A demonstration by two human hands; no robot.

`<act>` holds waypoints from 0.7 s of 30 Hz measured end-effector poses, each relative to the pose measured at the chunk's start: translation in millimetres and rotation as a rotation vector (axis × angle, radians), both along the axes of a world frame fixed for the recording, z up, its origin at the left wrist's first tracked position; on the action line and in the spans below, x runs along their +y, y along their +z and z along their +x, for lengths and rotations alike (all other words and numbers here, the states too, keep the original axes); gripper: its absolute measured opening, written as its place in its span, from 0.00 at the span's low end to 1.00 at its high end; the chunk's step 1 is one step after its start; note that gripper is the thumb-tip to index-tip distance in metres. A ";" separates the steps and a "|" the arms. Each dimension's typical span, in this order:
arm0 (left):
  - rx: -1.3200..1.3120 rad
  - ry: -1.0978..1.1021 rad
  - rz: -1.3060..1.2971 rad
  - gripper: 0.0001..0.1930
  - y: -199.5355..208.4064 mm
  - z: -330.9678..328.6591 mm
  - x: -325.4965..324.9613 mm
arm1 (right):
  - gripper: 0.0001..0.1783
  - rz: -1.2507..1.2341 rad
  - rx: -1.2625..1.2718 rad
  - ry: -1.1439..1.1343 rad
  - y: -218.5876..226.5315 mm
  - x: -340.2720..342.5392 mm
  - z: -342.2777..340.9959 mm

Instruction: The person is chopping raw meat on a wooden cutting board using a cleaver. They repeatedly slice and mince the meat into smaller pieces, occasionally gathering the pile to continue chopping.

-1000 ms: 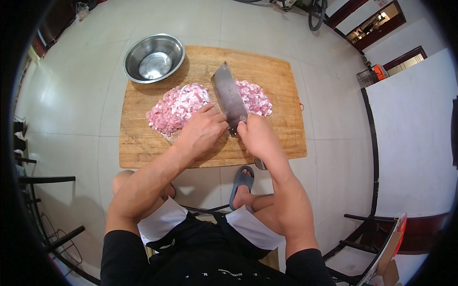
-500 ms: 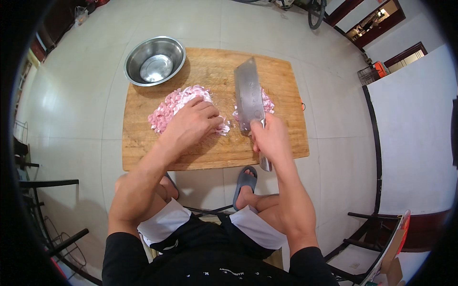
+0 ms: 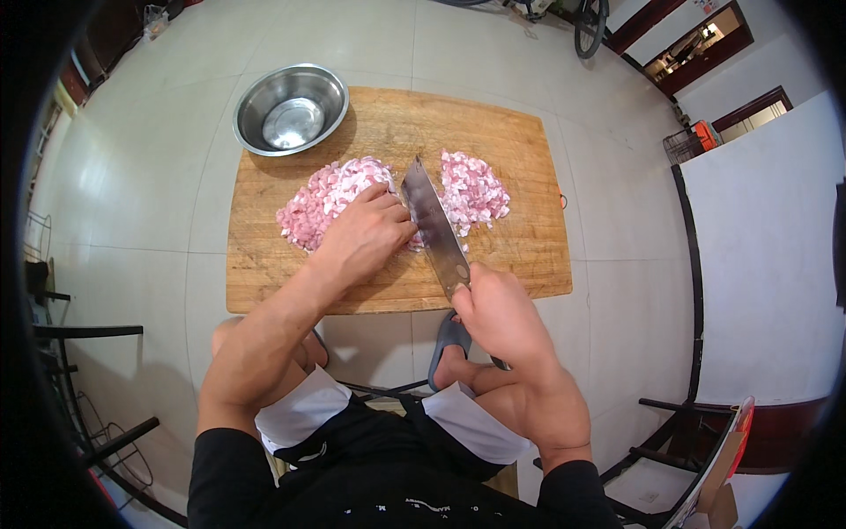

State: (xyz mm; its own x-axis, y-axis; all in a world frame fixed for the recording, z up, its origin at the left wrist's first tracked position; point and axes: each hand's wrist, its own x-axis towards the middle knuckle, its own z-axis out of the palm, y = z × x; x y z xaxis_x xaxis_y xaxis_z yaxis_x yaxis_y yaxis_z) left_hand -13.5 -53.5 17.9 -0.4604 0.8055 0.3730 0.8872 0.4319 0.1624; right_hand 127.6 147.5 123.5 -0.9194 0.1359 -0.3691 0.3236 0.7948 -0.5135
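A wooden cutting board [image 3: 520, 264] bears two heaps of diced pink and white raw meat. Over the right edge of the larger left heap of meat [image 3: 310, 207], my left hand [image 3: 367, 226] is closed, fingertips bent down and holding the meat; what lies under them is partly hidden. My right hand [image 3: 504, 309] grips the handle of a wide steel cleaver [image 3: 434, 220]. Its blade slants away to the far left, right beside my left fingertips, between the two heaps. To the right of the blade lies the smaller heap of meat [image 3: 476, 189].
A steel bowl [image 3: 253, 115] stands at the board's far left corner, with no food visible inside. Below the near edge are my legs and a grey slipper [image 3: 448, 339]. Black-framed chairs [image 3: 97, 333] stand at the left and lower right. A bicycle wheel [image 3: 589, 26] shows at the far right.
The cleaver has swung left and nearer, from over the right heap to beside my left fingers, uncovering that heap. My right hand has come nearer to me; the left has shifted slightly right.
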 end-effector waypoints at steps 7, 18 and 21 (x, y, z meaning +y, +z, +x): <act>-0.006 -0.010 0.089 0.04 0.4 -0.5 4.7 | 0.16 0.106 0.079 0.147 -6.6 -8.2 -29.3; -0.046 -0.073 -0.004 0.08 6.2 -2.2 -1.0 | 0.18 -0.087 0.190 -0.100 -71.0 13.1 -88.0; -0.065 -0.078 -0.006 0.05 6.2 -4.1 0.1 | 0.16 -0.384 0.095 -0.223 -67.5 28.0 -91.2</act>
